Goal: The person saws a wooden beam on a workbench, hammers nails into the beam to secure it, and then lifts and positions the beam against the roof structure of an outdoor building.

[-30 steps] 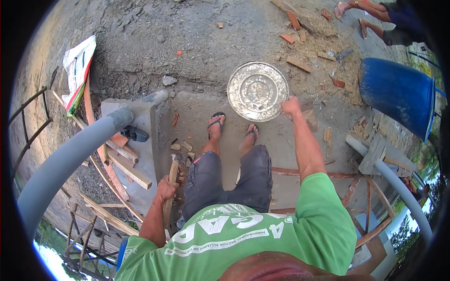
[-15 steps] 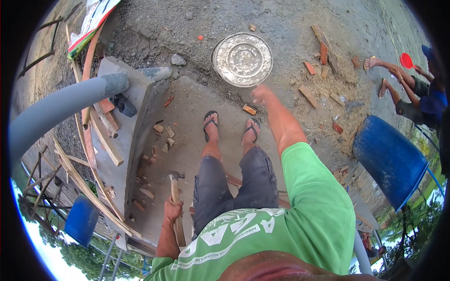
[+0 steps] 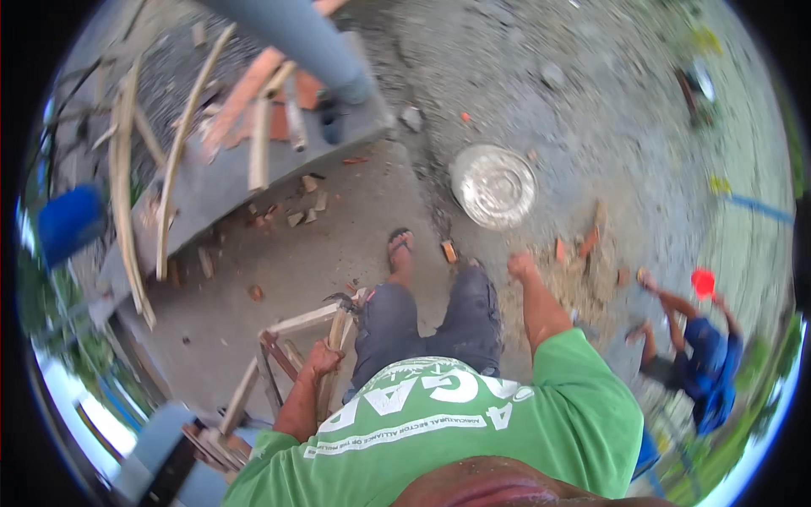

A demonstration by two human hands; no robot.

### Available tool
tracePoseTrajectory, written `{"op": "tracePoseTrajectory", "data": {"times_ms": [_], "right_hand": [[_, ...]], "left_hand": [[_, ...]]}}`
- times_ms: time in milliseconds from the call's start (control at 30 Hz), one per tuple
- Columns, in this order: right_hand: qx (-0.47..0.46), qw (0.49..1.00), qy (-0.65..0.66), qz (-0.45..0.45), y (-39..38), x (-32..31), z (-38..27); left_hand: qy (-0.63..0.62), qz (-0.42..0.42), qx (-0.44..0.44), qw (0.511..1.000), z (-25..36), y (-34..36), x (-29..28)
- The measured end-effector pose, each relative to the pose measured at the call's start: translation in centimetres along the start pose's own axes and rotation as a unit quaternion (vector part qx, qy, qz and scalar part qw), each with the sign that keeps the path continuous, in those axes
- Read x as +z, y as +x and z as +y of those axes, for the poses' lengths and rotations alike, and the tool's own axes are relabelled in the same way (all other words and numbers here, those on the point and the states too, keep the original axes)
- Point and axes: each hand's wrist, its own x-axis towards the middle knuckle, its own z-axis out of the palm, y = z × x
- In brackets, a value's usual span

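My left hand (image 3: pixel 323 359) is wrapped round the wooden handle of a hammer (image 3: pixel 334 334), held upright beside my left thigh with its dark head at the top. Close by that hand stands a rough wooden frame (image 3: pixel 302 321). My right hand (image 3: pixel 523 267) is closed in a fist ahead of my right knee; whatever it may hold is hidden. Beyond that fist lies a round silvery metal vessel or lid (image 3: pixel 495 186) with ringed ridges. An orange brick piece (image 3: pixel 449 251) rests on the ground just ahead of my feet.
A low concrete ledge (image 3: pixel 203 211) at the left bears wooden strips and a grey pipe (image 3: pixel 296 38). Blue drum (image 3: pixel 72 224) at far left. Brick bits (image 3: pixel 589 243) and sandy rubble lie to the right. A person in blue (image 3: pixel 712 363) crouches there, holding a red scoop (image 3: pixel 703 283).
My view and body have turned left, so the ledge, metal vessel and other person sit elsewhere in the picture. The wooden frame now shows beside my left hand, which still holds the hammer.
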Motion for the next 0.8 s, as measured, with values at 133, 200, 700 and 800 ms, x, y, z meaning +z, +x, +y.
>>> {"op": "tracePoseTrajectory", "data": {"times_ms": [133, 200, 700, 800], "right_hand": [[-0.177, 0.982, -0.017, -0.062, 5.0, -3.6, -3.6], [-0.139, 0.971, 0.177, -0.078, 7.1, -7.4, -6.1], [-0.123, 0.969, 0.175, -0.127, 2.1, -28.9, -17.1], [-0.186, 0.958, 0.144, -0.167, 0.3, -25.7, -20.9]], "left_hand": [[-0.155, 0.082, -0.011, 0.984, 2.6, -7.5, 5.0], [-0.158, 0.192, 0.020, 0.968, 4.1, -12.0, 7.8], [-0.321, 0.746, -0.160, 0.561, 0.0, -42.1, 20.2], [-0.248, 0.759, -0.244, 0.550, -9.5, -48.1, 16.2]]}}
